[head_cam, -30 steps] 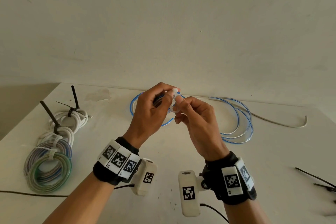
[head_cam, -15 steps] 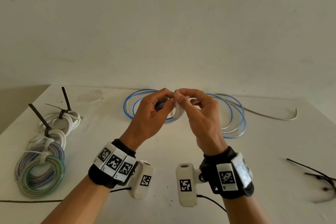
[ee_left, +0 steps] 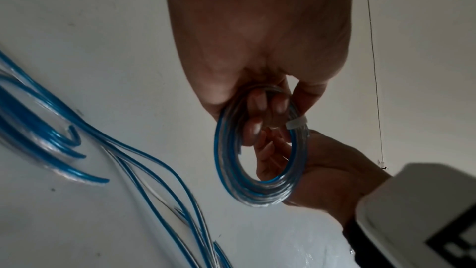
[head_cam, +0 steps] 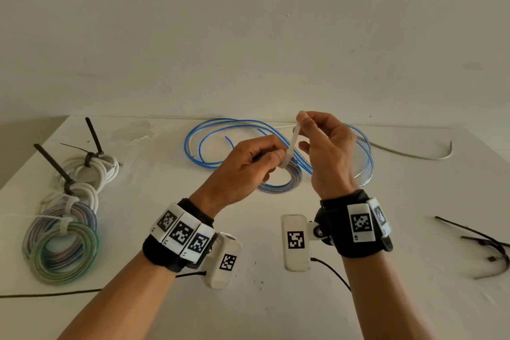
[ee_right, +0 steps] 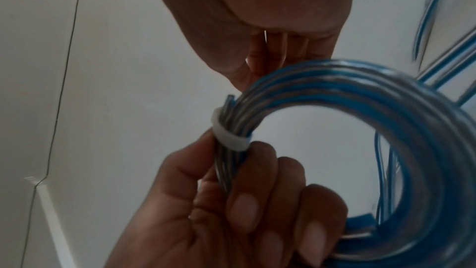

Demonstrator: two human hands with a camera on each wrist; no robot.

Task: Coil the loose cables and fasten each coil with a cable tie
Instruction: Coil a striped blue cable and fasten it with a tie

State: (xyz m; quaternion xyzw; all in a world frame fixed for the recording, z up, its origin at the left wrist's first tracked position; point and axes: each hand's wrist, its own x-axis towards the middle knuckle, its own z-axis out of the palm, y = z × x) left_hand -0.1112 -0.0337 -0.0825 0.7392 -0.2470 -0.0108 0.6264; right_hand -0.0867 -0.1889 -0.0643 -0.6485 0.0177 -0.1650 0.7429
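Note:
My left hand (head_cam: 256,163) grips a small blue-and-clear cable coil (head_cam: 284,183) above the table; its fingers curl round the bundle (ee_left: 260,150). A white cable tie (head_cam: 292,146) loops the coil (ee_right: 229,140) right beside the left fingers (ee_right: 247,201). My right hand (head_cam: 317,132) is raised above and to the right and pinches the tie's tail near its tip, the strap stretched taut up from the coil. Loose blue cable (head_cam: 220,130) lies spread on the table behind both hands.
Several tied coils lie at the left: white ones (head_cam: 93,171) with black ties, a grey-blue one (head_cam: 69,218) and a green one (head_cam: 66,254). Black cable ties (head_cam: 485,243) lie at the right edge. A grey cable (head_cam: 414,156) runs along the back right of the white table (head_cam: 276,298).
My right hand has moved up and to the right from the coil, drawing the white tie's tail out long. The left hand has kept its grip on the coil and dropped slightly.

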